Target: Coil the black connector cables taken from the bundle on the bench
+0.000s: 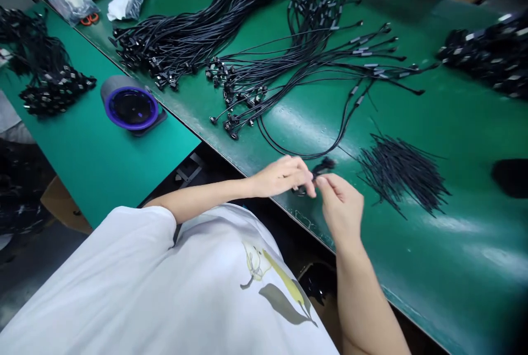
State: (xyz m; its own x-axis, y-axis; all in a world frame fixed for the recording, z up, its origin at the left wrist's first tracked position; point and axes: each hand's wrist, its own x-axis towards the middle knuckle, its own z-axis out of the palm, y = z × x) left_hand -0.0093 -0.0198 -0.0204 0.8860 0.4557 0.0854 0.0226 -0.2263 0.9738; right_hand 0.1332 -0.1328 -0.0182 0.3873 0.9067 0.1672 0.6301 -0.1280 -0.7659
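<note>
1. While the left hand (284, 176) and right hand (343, 202) meet over the near edge of the table (445, 267), a small black bundle (323, 167) sits between their fingertips.
2. The left hand's fingers are curled and seem to pinch the bundle; the right hand is closed, thumb against forefinger, gripping it from the other side. Exactly which part each holds is blurred.
3. Just beyond the hands, loose cables (315, 56) lie spread out and apparently unbundled, so this batch looks unfinished.
4. Farther off, beyond the left hand, a thick stack (185, 41) of cables lies more neatly aligned; whether it is finished cannot be told.
5. Just beside the right hand, on its outer side, many thin strips (404, 173) lie in a heap, seemingly ready for use.
6. Well apart, beyond the right hand, is a dark heap (490, 60); well out past the left hand is another pile (53, 82). Whether either is done is unclear.
7. As far as shown, one bundle is in progress and plenty appears left.
</note>
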